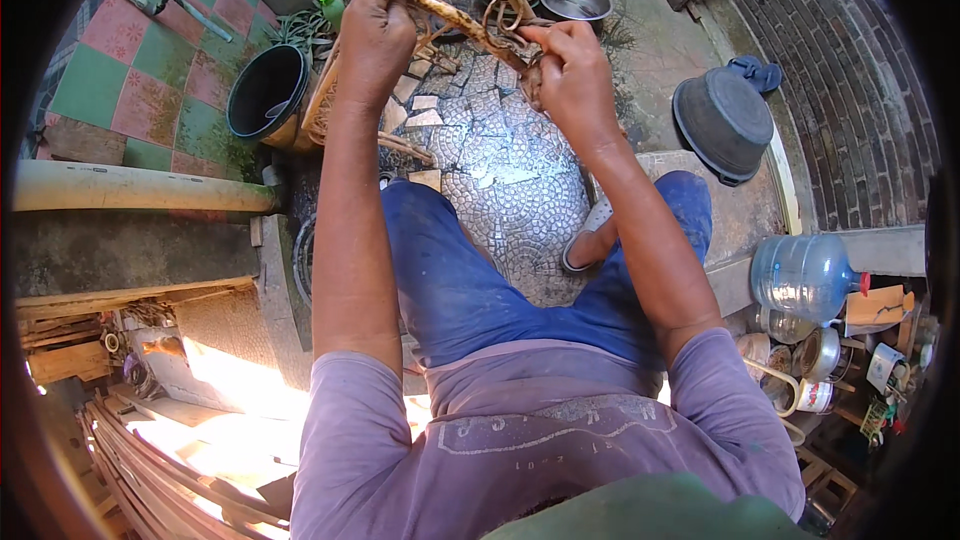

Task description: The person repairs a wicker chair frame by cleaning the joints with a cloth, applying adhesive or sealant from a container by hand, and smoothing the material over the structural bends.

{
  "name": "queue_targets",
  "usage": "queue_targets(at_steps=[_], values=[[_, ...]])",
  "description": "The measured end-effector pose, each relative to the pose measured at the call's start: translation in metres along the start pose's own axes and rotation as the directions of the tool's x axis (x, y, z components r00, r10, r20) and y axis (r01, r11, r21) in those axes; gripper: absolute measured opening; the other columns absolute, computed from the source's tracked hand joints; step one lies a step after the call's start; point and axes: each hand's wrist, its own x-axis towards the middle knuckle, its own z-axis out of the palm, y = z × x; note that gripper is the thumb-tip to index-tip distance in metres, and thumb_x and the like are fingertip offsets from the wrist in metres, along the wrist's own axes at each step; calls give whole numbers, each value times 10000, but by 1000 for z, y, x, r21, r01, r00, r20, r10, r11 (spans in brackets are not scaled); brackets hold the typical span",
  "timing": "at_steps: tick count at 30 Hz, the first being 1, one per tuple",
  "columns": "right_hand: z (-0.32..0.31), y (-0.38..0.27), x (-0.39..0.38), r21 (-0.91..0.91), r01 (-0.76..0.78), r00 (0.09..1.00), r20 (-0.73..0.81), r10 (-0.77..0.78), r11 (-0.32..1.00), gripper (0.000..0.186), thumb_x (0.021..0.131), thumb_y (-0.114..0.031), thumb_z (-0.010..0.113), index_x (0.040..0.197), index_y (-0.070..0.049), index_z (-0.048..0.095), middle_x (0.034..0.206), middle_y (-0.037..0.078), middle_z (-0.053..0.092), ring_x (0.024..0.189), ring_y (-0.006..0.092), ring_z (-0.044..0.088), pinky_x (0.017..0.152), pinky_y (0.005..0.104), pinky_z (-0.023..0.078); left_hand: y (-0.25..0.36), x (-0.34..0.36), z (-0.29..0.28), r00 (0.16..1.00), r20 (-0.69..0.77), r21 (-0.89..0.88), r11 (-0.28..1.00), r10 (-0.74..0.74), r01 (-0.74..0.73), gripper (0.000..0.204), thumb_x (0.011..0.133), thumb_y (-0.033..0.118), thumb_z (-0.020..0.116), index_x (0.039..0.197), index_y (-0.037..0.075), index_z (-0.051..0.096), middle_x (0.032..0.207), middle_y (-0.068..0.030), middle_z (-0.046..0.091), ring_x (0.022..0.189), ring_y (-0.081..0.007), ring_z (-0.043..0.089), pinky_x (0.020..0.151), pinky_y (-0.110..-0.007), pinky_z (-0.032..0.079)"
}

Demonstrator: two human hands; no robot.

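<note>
Raised in front of me is a brown rattan frame (465, 27) with bent poles and thin curled strips. Its upper part runs out of view at the top edge. My left hand (382, 32) is closed at the frame's left side, with its fingertips partly cut off by the edge. My right hand (577, 75) grips around the lower end of a pole, beside a looped strip (505, 12). A brownish clump shows under the right fingers; I cannot tell whether it is binding or cloth. More rattan pieces (405, 146) stand beyond my left forearm.
A black bucket (268, 90) stands at left. Bowls and a metal basin (576, 0) sit at the far side. An upturned dark tub (722, 123) lies right, near a water jug (808, 276). Broken-tile mosaic floor (510, 175) stretches between my knees; a brick wall (850, 90) borders the right.
</note>
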Motion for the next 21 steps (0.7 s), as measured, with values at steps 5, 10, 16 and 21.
queue_targets(at_steps=[5,10,16,21], values=[[-17,15,4,62,-150,981,-115,156,987,299,899,56,557,1091,-23,773,1026,155,684,960,287,683,887,371,531,3,-1,5,991,-81,-37,993,109,-112,612,887,-144,401,1402,97,626,988,-98,639,911,-186,594,862,-282,475],[-27,-19,42,256,-10,988,-144,48,967,275,942,9,576,1133,-46,767,1090,137,684,987,269,691,916,357,526,-6,0,-1,994,-95,-63,996,58,-64,577,922,-125,400,1401,101,630,998,-112,644,931,-210,613,874,-291,482],[-6,-26,57,-14,364,931,-29,-365,931,300,914,75,620,1129,-74,768,1109,130,675,962,307,693,858,376,546,2,0,-3,997,-69,-17,1000,24,-25,547,945,-107,424,1400,115,633,1008,-128,637,938,-224,618,876,-297,487],[-9,-3,39,24,-16,1000,16,16,1000,262,915,23,605,1106,-54,766,1046,161,720,939,307,714,832,354,551,-5,1,-2,994,-97,-55,997,49,-55,543,942,-102,432,1395,117,638,1011,-123,636,929,-211,606,876,-294,487]])
